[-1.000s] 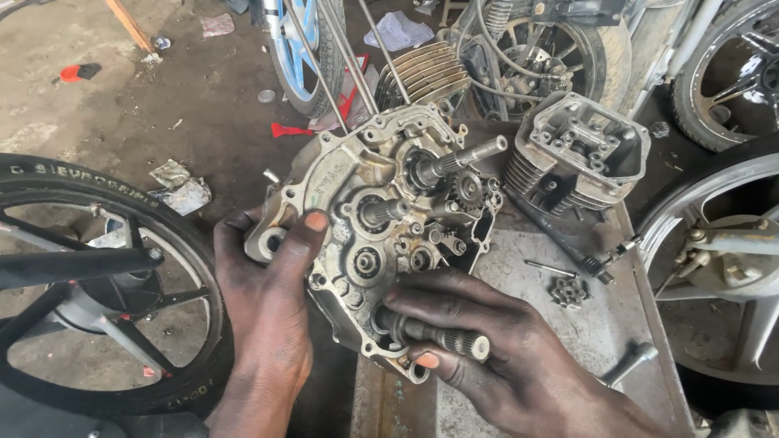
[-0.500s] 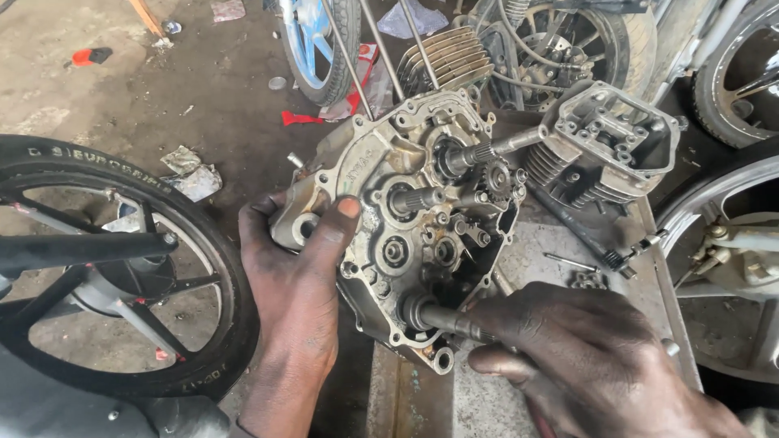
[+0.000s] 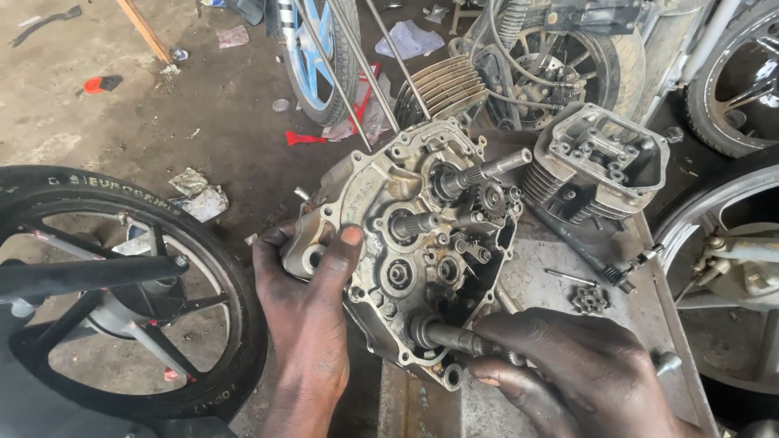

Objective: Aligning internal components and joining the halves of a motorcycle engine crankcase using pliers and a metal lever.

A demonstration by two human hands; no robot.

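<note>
Head view: an open engine crankcase [image 3: 414, 243] stands tilted on the metal counter [image 3: 560, 284]. Left hand [image 3: 312, 312] steadies its edge, grip clasping the casing; right hand [image 3: 568, 373], grip closed around the lower shaft [image 3: 450, 335], seemingly working it, needing a straight pull or push.

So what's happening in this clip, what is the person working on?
A person has an opened motorcycle engine case propped on a metal workbench, with its gears and shafts exposed. The left hand steadies the case by its left edge, thumb on the rim. The right hand grips a shaft that sticks out of the lower part of the case. A finned cylinder head sits behind, and a motorcycle wheel lies to the left.
</note>
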